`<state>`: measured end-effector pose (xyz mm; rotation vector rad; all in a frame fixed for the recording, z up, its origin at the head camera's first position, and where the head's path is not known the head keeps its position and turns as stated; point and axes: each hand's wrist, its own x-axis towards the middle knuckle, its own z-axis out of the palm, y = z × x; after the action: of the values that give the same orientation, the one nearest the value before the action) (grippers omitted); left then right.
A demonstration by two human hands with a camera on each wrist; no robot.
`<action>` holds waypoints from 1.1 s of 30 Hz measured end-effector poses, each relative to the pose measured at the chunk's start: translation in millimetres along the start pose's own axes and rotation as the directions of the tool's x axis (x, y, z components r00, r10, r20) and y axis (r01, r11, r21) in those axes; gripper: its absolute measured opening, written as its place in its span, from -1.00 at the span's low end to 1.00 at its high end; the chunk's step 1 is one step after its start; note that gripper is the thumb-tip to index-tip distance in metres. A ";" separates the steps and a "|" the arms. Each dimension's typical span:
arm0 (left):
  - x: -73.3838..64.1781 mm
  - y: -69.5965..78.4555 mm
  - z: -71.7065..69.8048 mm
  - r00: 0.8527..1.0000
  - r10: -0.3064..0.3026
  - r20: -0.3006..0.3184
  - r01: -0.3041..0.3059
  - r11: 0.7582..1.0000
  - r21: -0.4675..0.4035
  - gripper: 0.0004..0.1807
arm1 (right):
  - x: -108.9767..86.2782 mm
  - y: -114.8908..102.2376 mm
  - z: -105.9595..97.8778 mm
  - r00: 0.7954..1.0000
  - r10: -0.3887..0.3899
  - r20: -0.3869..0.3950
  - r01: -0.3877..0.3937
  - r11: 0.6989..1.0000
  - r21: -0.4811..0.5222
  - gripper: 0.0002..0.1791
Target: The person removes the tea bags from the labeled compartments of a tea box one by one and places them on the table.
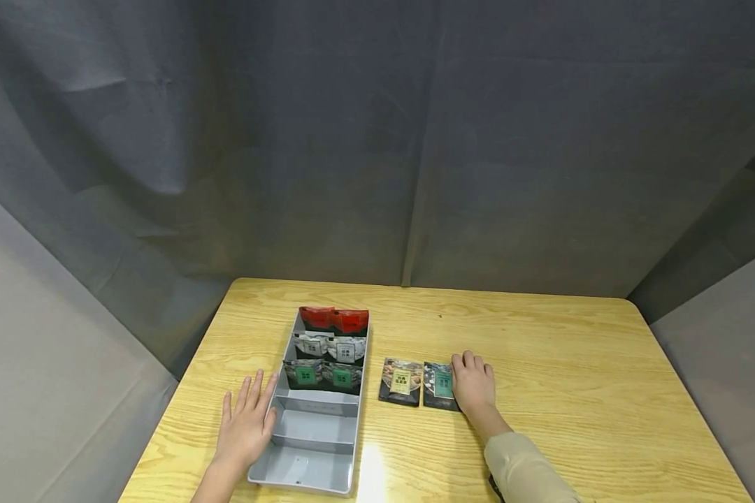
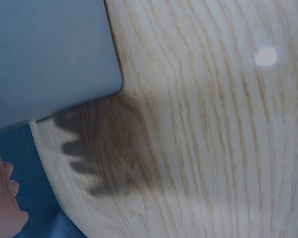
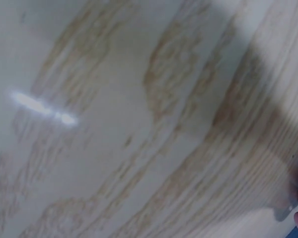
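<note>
Left hand (image 1: pixel 245 423) lies with its fingers spread beside a long, rectangular grey tray (image 1: pixel 308 468), the thumb at the tray's left rim. Right hand (image 1: pixel 475 384), reaching from a beige, softly creased sleeve (image 1: pixel 525 464), rests over the right edge of a flat, dark packet with a teal label (image 1: pixel 440 384); whether its fingers pinch the packet cannot be told. Just left of that packet, a second one with a yellow label (image 1: pixel 400 382) lies flat on the table (image 1: pixel 572 377), whose glossy, yellowish surface has streaky wood grain and rounded far corners.

Smooth, plastic-looking dividers cross the tray. Its far compartments hold slim, crinkled packets leaning upright in pairs: glossy red ones (image 1: pixel 351 321) at the back, then pale-and-black ones (image 1: pixel 346 350), then dark ones with green labels (image 1: pixel 342 378). Two nearer compartments show smooth grey floors. Behind the table hangs dark grey fabric (image 1: pixel 327 140), matt and creased, with a vertical fold near the middle.
</note>
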<state>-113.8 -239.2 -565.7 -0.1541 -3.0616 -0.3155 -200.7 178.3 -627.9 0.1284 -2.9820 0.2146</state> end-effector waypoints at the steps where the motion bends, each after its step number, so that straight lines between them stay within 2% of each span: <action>1: 0.0 -0.3 0.4 1.000 0.000 0.001 0.000 1.000 0.006 -0.41 | -0.1 0.0 0.8 1.000 -0.001 0.000 0.001 1.000 -0.001 -0.82; 10: -0.3 -0.7 0.6 1.000 0.001 -0.007 -0.001 1.000 0.012 -0.41 | -1.1 1.4 4.4 1.000 -0.003 -0.009 0.003 1.000 -0.007 -0.81; 21: -0.2 0.8 0.1 1.000 -0.003 -0.010 0.003 1.000 0.002 -0.42 | 0.0 1.7 -2.9 1.000 0.003 0.005 -0.003 1.000 0.009 -0.80; 27: -0.1 2.0 -0.7 1.000 -0.006 -0.004 0.006 1.000 -0.007 -0.42 | 3.1 -2.7 -14.0 0.998 -0.009 -0.061 0.011 1.000 0.029 -0.81; 33: -0.4 2.4 -1.7 1.000 -0.009 -0.004 0.009 1.000 0.003 -0.42 | 7.9 -23.0 -30.6 0.986 -0.049 -0.157 0.064 0.993 0.094 -0.79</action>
<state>-113.0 -237.3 -563.6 -0.1397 -3.0595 -0.3116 -201.9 159.6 -593.6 0.1978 -2.8102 0.3493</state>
